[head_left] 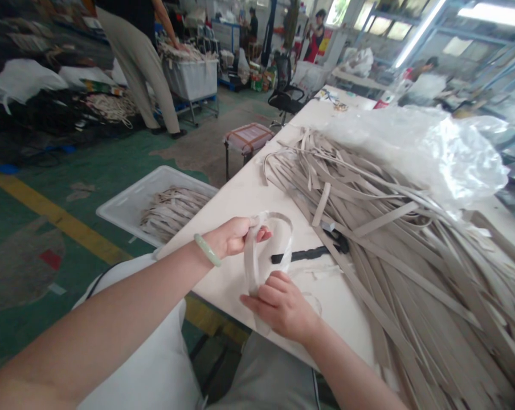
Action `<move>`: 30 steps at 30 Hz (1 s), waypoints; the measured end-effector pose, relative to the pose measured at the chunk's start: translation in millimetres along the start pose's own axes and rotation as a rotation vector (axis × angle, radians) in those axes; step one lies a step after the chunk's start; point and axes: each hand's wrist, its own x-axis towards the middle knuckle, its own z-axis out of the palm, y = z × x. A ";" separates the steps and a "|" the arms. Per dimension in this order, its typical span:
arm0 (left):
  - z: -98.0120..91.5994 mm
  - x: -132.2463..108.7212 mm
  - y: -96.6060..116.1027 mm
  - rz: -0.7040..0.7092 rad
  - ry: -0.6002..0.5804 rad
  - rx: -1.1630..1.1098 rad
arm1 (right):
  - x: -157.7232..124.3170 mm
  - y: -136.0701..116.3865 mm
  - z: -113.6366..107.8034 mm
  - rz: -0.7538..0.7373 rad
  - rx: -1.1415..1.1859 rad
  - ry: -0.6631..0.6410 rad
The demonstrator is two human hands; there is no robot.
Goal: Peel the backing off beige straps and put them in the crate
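Observation:
Between my hands a pale strap (251, 259) is bent into a loop above the table's near edge. My left hand (236, 234), with a green bangle at the wrist, pinches the loop's upper left part. Lower down, my right hand (283, 307) has its fingers curled around the bottom of the strap. Just behind the loop lies a black tool (304, 254), whose kind I cannot make out. To the right, a big heap of beige straps (381, 228) spreads over the table.
The white table (236, 208) runs away to the upper right. Clear plastic sheeting (415, 142) covers part of the heap. On the floor at left stands a white bin (121, 202) with bundled straps. Beyond are a stool (249, 138), an office chair (285, 94) and a person at a cart (193, 80).

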 end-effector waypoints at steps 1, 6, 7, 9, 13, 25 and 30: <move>0.9 -1.9 -3.2 0.036 0.012 0.038 | 1.4 -1.8 -0.2 0.018 0.070 0.084; 14.3 -31.2 -11.6 0.535 -0.119 0.498 | 8.6 -2.6 -7.3 0.595 0.804 0.715; 17.4 -36.8 -14.7 0.691 -0.236 0.706 | 8.6 0.5 -8.1 0.702 0.899 0.820; 20.8 -40.1 -27.9 0.930 -0.439 1.089 | 4.8 9.1 -5.8 0.788 0.883 0.885; 14.1 -11.8 -75.8 1.064 -0.341 1.300 | -14.6 33.6 10.2 0.884 0.453 0.617; -23.6 -53.8 6.5 0.808 -0.610 1.795 | -31.0 67.1 12.9 0.948 0.410 0.387; -61.0 -62.9 9.4 0.811 -0.311 2.037 | -30.4 68.0 16.3 0.949 0.414 0.414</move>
